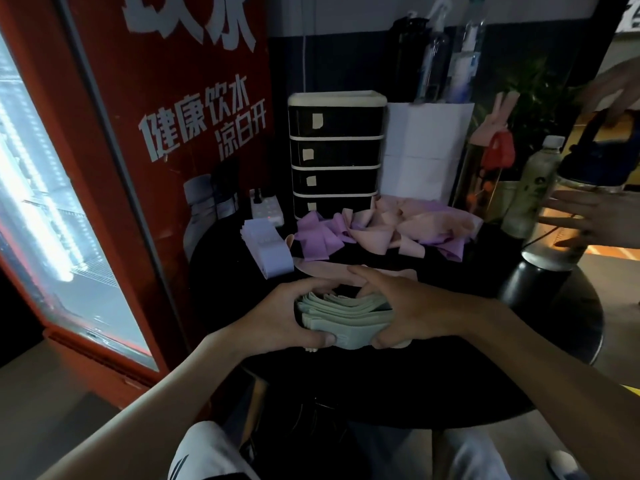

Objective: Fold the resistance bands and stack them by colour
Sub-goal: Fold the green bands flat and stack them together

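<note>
As left grip [277, 317] and right grip [415, 306] clamp its ends, green band stack [343, 311] sits between them.

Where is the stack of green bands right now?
Head view, centre: the green stack is gripped between the left hand and right hand over the black table.

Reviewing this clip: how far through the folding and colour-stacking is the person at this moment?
Done: a folded pale blue stack sits on the black table, left of the heap. In hand: the left hand and right hand grip the folded green bands, squaring them as one stack. Left: the purple bands and pink bands lie loose and unfolded in a mixed heap behind.
</note>
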The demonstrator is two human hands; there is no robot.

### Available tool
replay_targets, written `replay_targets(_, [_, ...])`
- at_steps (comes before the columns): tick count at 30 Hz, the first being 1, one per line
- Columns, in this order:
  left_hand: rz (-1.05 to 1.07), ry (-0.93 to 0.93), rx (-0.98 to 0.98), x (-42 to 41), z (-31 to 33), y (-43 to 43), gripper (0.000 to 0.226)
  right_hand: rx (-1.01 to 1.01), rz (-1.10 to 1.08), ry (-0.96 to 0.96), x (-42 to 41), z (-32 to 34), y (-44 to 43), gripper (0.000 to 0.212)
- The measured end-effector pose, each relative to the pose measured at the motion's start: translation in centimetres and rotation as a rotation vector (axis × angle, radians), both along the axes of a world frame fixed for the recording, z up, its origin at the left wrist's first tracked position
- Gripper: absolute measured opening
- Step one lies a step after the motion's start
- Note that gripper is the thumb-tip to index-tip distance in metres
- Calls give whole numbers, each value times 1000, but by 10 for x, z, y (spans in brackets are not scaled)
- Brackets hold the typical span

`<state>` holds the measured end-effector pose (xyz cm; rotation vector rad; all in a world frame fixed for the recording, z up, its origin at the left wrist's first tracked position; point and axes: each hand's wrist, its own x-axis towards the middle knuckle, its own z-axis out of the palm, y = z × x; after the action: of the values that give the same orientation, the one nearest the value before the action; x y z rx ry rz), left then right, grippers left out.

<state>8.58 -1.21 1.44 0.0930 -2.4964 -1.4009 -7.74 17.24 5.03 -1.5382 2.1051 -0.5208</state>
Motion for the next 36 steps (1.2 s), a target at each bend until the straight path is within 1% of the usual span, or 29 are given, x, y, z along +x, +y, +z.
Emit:
replay_targets(3, [15,-20,-18,-1,-1,-2,68,-63,-50,-37,-4,-4,7,113])
replay_targets(4, [17,-22,-22,-1,-1,-2,65,-93,-67,-51,-5,-5,11,110])
replay_targets(7, [33,-12,0,-3,-3,-3,57,-182,-111,-75,-4,-12,24,92])
replay_targets(9, [48,4,28,-5,-4,-2,54,-241,-157,-145,-2,-19,28,88])
replay_targets(13, [68,20,34,-5,-5,-3,57,-355,-216,-180,-3,-28,26,76])
replay_targets(15, [45,2,19,-5,-4,-4,61,-360,-202,-196,-3,-31,24,66])
replay_targets(16, [28,-7,2,-5,-4,-5,60,-353,-191,-211,-3,-33,23,65])
replay_targets(18, [12,-11,-33,-5,-4,-5,56,-338,-182,-237,-3,-32,23,69])
replay_targets(21, [19,-25,1,-4,-4,-2,50,-344,-191,-255,-3,-31,22,71])
replay_targets(26, [27,-4,4,-1,-4,-2,56,-390,-231,-173,-2,-35,22,56])
replay_targets(29, [16,-7,18,2,-3,-5,59,-445,-244,-164,2,-31,23,47])
replay_targets(32, [14,19,51,8,-4,-6,65,-458,-238,-171,7,-33,23,48])
replay_targets(36, [-6,1,68,13,-6,-7,74,-335,-171,-234,4,-31,26,59])
